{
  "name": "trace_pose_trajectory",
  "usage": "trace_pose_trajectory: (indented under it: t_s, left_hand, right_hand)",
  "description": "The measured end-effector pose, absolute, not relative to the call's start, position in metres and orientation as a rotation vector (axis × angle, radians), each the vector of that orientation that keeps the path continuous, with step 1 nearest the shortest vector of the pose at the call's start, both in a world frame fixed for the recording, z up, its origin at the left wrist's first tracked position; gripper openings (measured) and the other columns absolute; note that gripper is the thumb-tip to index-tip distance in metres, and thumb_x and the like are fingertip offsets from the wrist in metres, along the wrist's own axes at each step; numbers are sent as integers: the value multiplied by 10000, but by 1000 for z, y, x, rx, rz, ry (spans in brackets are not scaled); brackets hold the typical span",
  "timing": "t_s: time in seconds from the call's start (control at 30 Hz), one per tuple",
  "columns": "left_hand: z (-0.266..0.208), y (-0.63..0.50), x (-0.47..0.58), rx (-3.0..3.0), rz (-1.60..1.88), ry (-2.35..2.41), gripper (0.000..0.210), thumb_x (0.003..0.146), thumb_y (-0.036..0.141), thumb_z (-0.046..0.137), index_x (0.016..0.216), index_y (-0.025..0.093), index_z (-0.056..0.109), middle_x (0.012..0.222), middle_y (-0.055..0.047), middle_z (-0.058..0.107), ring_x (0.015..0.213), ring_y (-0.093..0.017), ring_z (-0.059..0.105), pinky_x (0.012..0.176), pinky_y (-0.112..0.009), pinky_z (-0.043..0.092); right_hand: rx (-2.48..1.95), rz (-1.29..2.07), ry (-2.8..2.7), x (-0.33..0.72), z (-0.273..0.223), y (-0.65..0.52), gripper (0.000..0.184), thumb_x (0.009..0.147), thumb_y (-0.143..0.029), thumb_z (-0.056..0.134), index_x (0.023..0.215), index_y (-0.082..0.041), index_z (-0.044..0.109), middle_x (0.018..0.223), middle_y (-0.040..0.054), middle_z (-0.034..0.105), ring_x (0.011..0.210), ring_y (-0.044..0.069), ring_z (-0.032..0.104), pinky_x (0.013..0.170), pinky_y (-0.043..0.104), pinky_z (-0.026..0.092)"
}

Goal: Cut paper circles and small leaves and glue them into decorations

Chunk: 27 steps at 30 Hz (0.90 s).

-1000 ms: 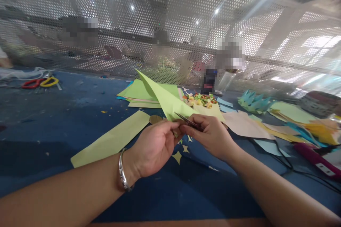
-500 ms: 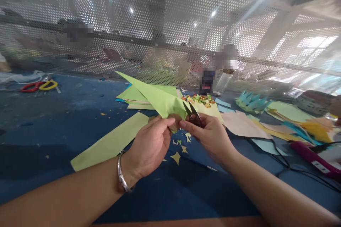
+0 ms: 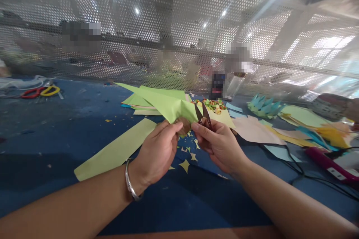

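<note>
My left hand (image 3: 158, 151), with a silver bracelet at the wrist, is closed on a light green sheet of paper (image 3: 161, 101). Its thumb presses a flat, round brownish disc (image 3: 184, 126) against the paper. My right hand (image 3: 226, 143) is closed around small dark scissors (image 3: 204, 114), whose parted blades point up. The right thumb and fingers also pinch the paper's near right edge, beside the disc. The scissors' handles are hidden in the palm. Below the hands lie star-shaped paper scraps (image 3: 184, 165).
A long pale green strip (image 3: 117, 149) lies left. Behind are a paper stack (image 3: 171, 94) and a heap of small coloured cuttings (image 3: 214, 105). Red- and yellow-handled tools (image 3: 50, 90) sit far left. Right are paper sheets (image 3: 256, 130), a blue paper crown (image 3: 263, 107) and a magenta power strip (image 3: 328, 162).
The green paper's far tip has dipped and swung slightly left. More of the round disc shows. My right hand has turned a little, and the scissors' blades stand more upright.
</note>
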<state>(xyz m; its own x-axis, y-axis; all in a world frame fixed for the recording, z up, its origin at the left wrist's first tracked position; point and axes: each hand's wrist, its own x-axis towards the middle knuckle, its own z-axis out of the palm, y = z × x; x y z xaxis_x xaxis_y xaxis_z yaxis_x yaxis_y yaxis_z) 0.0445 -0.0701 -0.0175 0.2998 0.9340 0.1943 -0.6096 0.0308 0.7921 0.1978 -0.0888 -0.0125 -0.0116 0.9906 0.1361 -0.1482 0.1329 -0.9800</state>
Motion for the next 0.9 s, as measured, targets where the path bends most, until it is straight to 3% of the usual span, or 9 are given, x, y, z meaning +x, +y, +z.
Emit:
trace_pose_trajectory:
  t_s: [0.2,0.4,0.53,0.73,0.9]
  left_hand:
    - [-15,-75,47,950,1268,408,307,840,157,666,548,195,582,749,-14,589,861,-173,555,912,-335,426]
    - [-9,-73,44,989,1166,407,184,898,268,654,749,185,721,857,-60,673,906,-214,601,940,-375,452]
    - [-11,-70,41,1017,1153,477,175,896,255,658,773,162,742,895,-77,703,953,-224,608,950,-366,443]
    - [-11,-65,32,1134,1094,469,276,938,294,602,743,151,735,826,-63,673,826,-187,581,808,-321,470]
    - [-9,-65,30,1166,1034,530,264,944,345,614,843,151,763,835,-56,658,802,-172,574,705,-276,469]
  right_hand:
    - [-1024,1150,-1187,197,-13,-90,379,747,-445,820,666,-190,551,529,-63,496,430,52,288,411,249,165]
    - [-1011,1118,-1223,200,-15,-89,372,763,-430,816,660,-187,554,521,-66,468,448,55,291,429,257,161]
    - [-1038,1086,-1243,201,-16,-89,355,775,-433,799,673,-189,564,540,-55,480,473,67,311,445,261,182]
    - [-1009,1057,-1274,199,-12,-91,328,758,-402,802,655,-183,582,539,-51,502,474,66,337,445,254,210]
    - [-1005,1050,-1271,198,-10,-91,293,749,-363,809,660,-177,601,549,-46,543,477,60,370,445,243,226]
